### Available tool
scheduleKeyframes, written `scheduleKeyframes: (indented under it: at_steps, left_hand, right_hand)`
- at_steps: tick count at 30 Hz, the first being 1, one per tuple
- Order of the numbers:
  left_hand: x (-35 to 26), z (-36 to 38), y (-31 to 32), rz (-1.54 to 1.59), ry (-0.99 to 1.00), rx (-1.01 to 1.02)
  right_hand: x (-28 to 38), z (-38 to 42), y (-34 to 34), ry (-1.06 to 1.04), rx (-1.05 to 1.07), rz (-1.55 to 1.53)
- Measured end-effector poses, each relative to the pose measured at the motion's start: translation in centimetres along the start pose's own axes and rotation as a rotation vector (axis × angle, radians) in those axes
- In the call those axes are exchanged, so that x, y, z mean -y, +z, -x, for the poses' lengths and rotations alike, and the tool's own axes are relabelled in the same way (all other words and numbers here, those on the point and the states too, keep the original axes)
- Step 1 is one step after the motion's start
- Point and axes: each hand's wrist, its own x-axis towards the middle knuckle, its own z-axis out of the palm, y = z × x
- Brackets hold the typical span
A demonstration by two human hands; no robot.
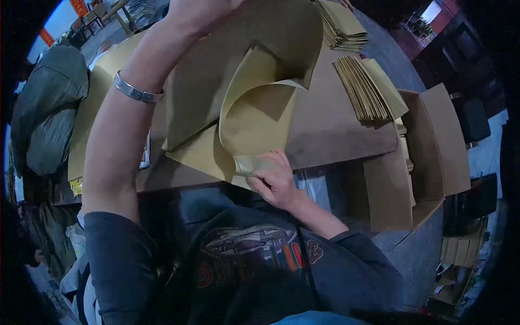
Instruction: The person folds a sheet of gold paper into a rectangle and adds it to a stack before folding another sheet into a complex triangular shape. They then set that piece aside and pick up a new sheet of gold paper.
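Observation:
My right hand (275, 177) is closed on the near edge of a tan kraft paper sheet (260, 122). The sheet curls up and away from the hand, and its inner side shows. A pale, slightly greenish patch lies under the fingers; I cannot make out whether it is part of the paper. My left hand (206, 6) reaches over a larger brown paper sheet (206, 81) to the top edge of the view. Its fingers are cut off there, so whatever they touch is hidden. A metal bracelet (138, 91) circles the left wrist.
Bundles of folded kraft paper (365, 89) and another stack (344, 27) lie on the right of the table (346, 141). An open cardboard box (390, 187) with paper pieces inside stands at the table's right edge. Dark cloth (54, 108) is heaped at left.

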Motion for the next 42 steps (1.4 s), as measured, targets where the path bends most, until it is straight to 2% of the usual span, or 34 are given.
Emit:
scheduleKeyframes:
  at_steps: [4,10,11,12,13,19,21,24,26,29,31,35,42]
  left_hand:
    - [-0.6,0.5,0.2,-0.042,0.002,-0.008]
    - [2.3,0.3,1.4,-0.058,0.021,0.008]
    - [-0.1,4.6,-1.1,-0.066,0.021,0.006]
    - [1.1,0.3,1.7,-0.076,0.022,0.002]
    - [1.0,-0.1,1.7,-0.09,0.028,-0.004]
    - [-4.1,1.3,0.1,-0.15,0.079,-0.049]
    - [-3.8,0.9,-0.5,-0.2,0.094,-0.034]
    - [-4.2,1.4,-0.6,-0.183,0.103,-0.057]
    - [-5.0,1.7,-0.5,-0.156,0.096,-0.073]
    - [-4.8,2.4,-0.7,-0.129,0.076,-0.089]
    - [-3.4,2.2,-0.5,-0.112,0.046,-0.097]
    - [1.6,2.9,-1.8,-0.086,-0.008,-0.13]
    - [-0.2,2.8,-2.3,-0.022,-0.027,-0.207]
  right_hand:
    - [-0.6,0.7,0.2,0.052,0.007,0.007]
    - [-0.9,1.3,0.1,0.066,0.012,0.0]
    - [-1.0,0.9,0.0,0.051,0.016,-0.016]
    - [-1.1,1.1,0.1,0.052,0.014,-0.019]
    - [-1.2,1.2,0.3,0.065,0.01,-0.035]
    - [-1.6,1.3,0.2,0.086,0.014,-0.032]
    - [-2.0,1.5,0.6,0.123,0.025,-0.075]
    - [-1.8,1.1,0.6,0.065,0.006,-0.01]
    - [-2.1,1.1,0.7,0.091,0.062,-0.008]
    - [-2.4,1.3,1.1,0.151,0.098,-0.064]
    - [-2.3,0.9,1.1,0.104,0.086,-0.015]
    - [-2.4,0.8,1.2,0.121,0.118,-0.049]
    - [-1.9,0.9,1.4,0.101,0.123,-0.031]
